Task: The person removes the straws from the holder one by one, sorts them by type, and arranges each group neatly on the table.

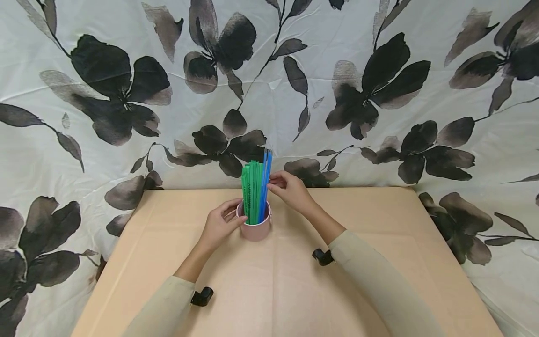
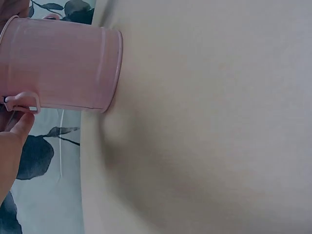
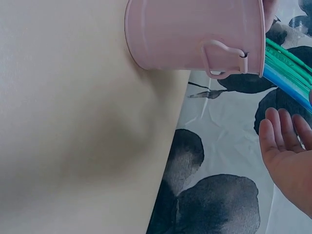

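Note:
A small pink bucket (image 1: 256, 232) with loop handles stands upright near the far edge of the table. In it lean several slim green pens (image 1: 252, 187), with blue pens (image 1: 265, 180) at their right side. My left hand (image 1: 220, 223) grips the bucket's left rim, thumb at the front. The left wrist view shows fingertips at a side handle (image 2: 30, 101). My right hand (image 1: 292, 193) has thumb and index finger at the blue pens, pinching at their upper part. In the right wrist view its other fingers (image 3: 279, 129) curve loosely, and the pinch lies mostly outside the picture.
A beige cover lies over the table (image 1: 273, 290). Behind and around it hangs white cloth (image 1: 294, 107) with dark flowers. Black wrist cameras sit at the left cuff (image 1: 202, 296) and right cuff (image 1: 323, 257).

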`<state>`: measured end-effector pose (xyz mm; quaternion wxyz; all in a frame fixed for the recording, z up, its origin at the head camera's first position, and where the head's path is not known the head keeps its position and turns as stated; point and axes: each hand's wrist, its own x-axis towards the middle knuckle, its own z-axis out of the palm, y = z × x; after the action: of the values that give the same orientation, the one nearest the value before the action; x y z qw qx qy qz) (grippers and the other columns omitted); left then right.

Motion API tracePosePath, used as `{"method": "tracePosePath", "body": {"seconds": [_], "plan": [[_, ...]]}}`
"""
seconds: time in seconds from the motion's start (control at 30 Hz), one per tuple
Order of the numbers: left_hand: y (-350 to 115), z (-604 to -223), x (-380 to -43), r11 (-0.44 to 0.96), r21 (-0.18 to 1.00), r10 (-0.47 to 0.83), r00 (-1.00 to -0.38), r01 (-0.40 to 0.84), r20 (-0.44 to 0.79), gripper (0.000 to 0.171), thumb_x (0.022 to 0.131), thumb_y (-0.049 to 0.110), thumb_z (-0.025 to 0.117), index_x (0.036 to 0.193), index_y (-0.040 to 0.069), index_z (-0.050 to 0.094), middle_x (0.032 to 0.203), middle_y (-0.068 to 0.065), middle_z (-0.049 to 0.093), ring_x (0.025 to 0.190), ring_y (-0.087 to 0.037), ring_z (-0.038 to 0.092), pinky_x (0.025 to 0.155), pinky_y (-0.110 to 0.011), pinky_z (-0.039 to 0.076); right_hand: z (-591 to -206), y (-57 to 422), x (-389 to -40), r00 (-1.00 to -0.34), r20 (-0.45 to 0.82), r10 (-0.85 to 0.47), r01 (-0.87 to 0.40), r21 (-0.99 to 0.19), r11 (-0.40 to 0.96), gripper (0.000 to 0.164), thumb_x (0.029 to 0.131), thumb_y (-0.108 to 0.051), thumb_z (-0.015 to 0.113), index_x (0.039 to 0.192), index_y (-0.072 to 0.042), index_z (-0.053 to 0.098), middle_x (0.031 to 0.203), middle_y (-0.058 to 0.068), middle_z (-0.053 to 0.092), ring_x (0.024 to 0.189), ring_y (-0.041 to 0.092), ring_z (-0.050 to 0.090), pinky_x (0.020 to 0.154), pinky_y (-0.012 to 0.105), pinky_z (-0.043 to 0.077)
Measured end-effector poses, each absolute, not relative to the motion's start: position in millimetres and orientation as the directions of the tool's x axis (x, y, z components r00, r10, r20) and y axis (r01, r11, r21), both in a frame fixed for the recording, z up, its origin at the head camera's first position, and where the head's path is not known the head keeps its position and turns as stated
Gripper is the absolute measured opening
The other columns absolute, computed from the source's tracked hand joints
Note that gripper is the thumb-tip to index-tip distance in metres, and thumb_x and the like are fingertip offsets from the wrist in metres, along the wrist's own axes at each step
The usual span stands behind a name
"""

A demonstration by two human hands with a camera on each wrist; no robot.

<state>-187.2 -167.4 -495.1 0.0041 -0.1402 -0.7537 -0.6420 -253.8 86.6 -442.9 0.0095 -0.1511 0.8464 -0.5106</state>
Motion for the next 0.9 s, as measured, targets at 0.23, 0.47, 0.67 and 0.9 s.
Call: {"method": "tracePosePath", "body": {"seconds": [0.23,0.47,0.67,0.9], "plan": [[-167.1,-499.0,-188.4,0.093,0.971,0.202,-0.959,0.219,0.197,0.055,0.091,0.000,0.076,0.141,-0.010,0.054,0.145,-0.028,0.055,0.136,-0.046,0.053,0.110,-0.043,0.049,-445.6,84.7,-253.8,-0.959,0.143,-0.244,-0.234,-0.886,0.401,0.034,0.098,-0.022,0.073,0.127,-0.005,0.066,0.118,0.013,0.072,0.107,0.025,0.071,0.095,0.036,0.063],[-167.3,-499.1,-188.1,0.130,0.962,0.190,-0.958,0.242,0.215,0.054,0.092,0.000,0.075,0.142,-0.010,0.055,0.144,-0.028,0.055,0.135,-0.047,0.054,0.110,-0.043,0.050,-448.0,78.5,-254.5,-0.960,0.157,-0.232,-0.238,-0.893,0.382,0.031,0.098,-0.019,0.072,0.125,-0.003,0.066,0.117,0.014,0.072,0.106,0.026,0.071,0.094,0.037,0.063],[-166.7,-498.7,-187.6,0.114,0.970,0.189,-0.963,0.215,0.192,0.055,0.093,0.001,0.075,0.143,-0.008,0.054,0.146,-0.027,0.054,0.137,-0.045,0.054,0.110,-0.044,0.049,-449.0,74.6,-253.6,-0.967,0.154,-0.202,-0.224,-0.894,0.388,0.026,0.099,-0.018,0.072,0.119,-0.003,0.066,0.111,0.013,0.071,0.101,0.025,0.070,0.091,0.035,0.064],[-166.6,-499.3,-187.2,0.092,0.975,0.185,-0.965,0.205,0.185,0.055,0.093,-0.002,0.073,0.143,-0.010,0.052,0.147,-0.028,0.053,0.137,-0.045,0.052,0.110,-0.042,0.049,-446.9,71.2,-253.3,-0.968,0.155,-0.199,-0.223,-0.893,0.391,0.020,0.098,-0.015,0.072,0.114,-0.003,0.067,0.106,0.013,0.071,0.095,0.023,0.069,0.085,0.031,0.064]]}}
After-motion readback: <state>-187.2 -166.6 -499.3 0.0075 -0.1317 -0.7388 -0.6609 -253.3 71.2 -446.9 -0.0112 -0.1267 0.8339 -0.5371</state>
